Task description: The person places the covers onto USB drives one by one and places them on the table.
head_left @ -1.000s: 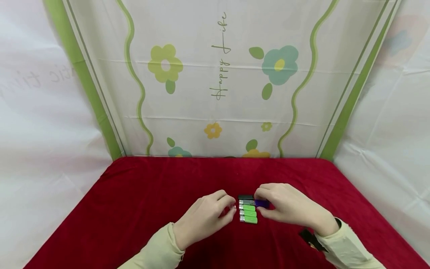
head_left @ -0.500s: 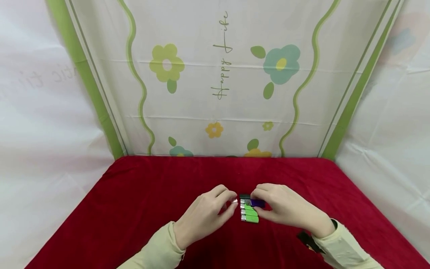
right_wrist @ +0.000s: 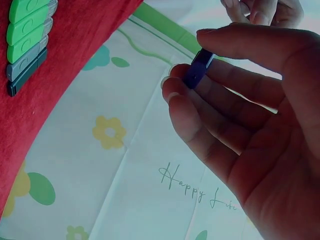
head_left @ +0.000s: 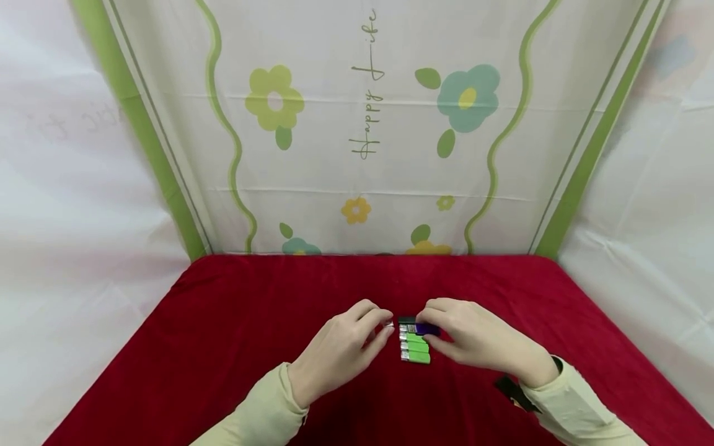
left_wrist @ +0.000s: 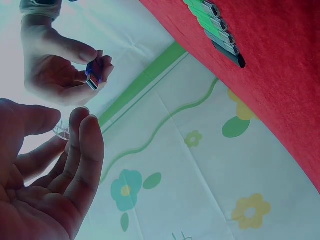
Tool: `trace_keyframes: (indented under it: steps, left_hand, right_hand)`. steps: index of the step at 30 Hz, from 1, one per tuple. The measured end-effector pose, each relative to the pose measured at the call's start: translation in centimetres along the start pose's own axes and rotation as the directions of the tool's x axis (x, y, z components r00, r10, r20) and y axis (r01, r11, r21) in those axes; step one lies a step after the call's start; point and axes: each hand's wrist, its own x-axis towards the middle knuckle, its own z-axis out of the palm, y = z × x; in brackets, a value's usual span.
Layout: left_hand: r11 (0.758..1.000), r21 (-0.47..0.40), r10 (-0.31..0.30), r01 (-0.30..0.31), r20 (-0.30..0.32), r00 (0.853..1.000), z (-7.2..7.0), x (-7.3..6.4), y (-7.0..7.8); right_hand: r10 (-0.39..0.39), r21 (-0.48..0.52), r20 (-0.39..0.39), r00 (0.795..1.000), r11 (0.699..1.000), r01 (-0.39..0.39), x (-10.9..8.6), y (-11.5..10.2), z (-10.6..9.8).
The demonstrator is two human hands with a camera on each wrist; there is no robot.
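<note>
My right hand (head_left: 482, 337) pinches a blue-purple USB flash drive (right_wrist: 198, 69) between thumb and fingertips. Its bare metal plug (left_wrist: 93, 83) points toward my left hand (head_left: 337, 347). Between the left thumb and fingers is a small clear plastic cap (left_wrist: 62, 131), with a gap separating it from the plug. Three green USB flash drives (right_wrist: 25, 29) lie side by side in a row on the red cloth, their metal ends facing left in the head view. A grey flash drive (right_wrist: 22, 66) and a black one (right_wrist: 26, 80) continue the row at its far end, partly covered by the held drive in the head view.
Red cloth (head_left: 268, 297) covers the table. A white curtain (head_left: 323, 136) printed with flowers rises behind its far edge, with more white fabric (head_left: 72, 235) at both sides. A dark strap (head_left: 515, 393) sits by the right cuff.
My right hand has moved left with the flash drive, bringing its plug closer to the cap. The left hand keeps its pinch and has shifted only slightly; the head view has tilted a little.
</note>
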Motion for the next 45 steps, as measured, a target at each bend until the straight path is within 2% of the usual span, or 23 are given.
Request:
trace_keyframes:
  steps: [6,25,31,45]
  left_hand:
    - [1.0,-0.006,-0.004,0.004,0.005,1.0,0.2,-0.2,0.0]
    - [0.999,-0.031,-0.004,0.006,0.065,0.998,0.9,-0.6,0.1]
    - [1.0,-0.031,0.006,-0.005,0.058,0.998,1.0,-0.6,0.1]
    - [1.0,-0.013,0.027,-0.026,0.082,0.996,1.2,-0.7,0.0]
  right_hand:
    - [0.009,-0.017,0.019,1.0,1.0,-0.008,-0.1,0.1,0.2]
    - [-0.02,0.017,-0.031,0.999,1.0,0.021,0.1,-0.8,0.5]
    - [-0.019,0.03,-0.026,0.999,0.999,0.02,0.2,-1.1,0.4]
    - [-0.042,0.01,-0.032,0.999,0.999,0.042,0.4,-1.5,0.5]
